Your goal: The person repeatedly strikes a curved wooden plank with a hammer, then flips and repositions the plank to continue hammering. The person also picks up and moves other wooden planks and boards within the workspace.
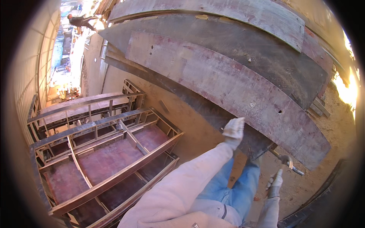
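Hammer (285, 161) extends forward from right hand (274, 183).

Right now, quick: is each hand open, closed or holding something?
Left hand: near the curved panel; too blurred to tell.
Right hand: closed, holding what looks like a hammer.

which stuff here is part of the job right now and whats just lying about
Likely in the job:
curved board by the left hand
hammer-like tool in the right hand

Seemingly lying about:
wooden frames at left
pale board at the top
wood scrap on the ground
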Available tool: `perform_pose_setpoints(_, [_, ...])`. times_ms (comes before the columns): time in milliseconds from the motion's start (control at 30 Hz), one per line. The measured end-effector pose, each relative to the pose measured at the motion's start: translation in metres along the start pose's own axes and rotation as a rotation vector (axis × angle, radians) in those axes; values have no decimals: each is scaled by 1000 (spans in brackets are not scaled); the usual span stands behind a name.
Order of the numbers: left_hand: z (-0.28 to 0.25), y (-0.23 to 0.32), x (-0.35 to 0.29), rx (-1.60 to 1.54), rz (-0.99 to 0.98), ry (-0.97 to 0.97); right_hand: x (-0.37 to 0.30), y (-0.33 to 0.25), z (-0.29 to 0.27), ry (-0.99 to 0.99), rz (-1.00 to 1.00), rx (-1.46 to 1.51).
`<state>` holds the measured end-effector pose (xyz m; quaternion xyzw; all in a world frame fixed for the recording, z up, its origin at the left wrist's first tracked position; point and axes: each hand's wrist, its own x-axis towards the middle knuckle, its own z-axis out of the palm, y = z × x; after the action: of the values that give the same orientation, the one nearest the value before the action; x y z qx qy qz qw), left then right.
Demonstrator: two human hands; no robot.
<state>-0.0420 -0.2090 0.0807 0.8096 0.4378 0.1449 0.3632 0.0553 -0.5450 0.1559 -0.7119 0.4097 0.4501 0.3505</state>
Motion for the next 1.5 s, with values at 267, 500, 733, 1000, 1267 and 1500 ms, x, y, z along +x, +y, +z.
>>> perform_pose_setpoints(267, [-112,-130,-84,578,-189,-328,-77,22,51,-186,-31,-59])
perform_pose_setpoints(500, [-144,-149,-129,82,-770,-138,-91,14,66,-14,-575,-595])
perform_pose_setpoints(733, [-164,-153,-149,-126,-780,-99,-129,-15,90,-131,-914,-442])
perform_pose_setpoints(1000, [-210,-172,-60,-192,-814,-51,-186,-125,256,-269,-1034,-835])
perform_pose_setpoints(1267, [-272,-284,-25,-565,-896,198,-243,-199,549,-422,-1402,-1589])
perform_pose_setpoints(1500, [-364,-342,43,-603,-748,407,-283,-163,651,-565,-549,-814])
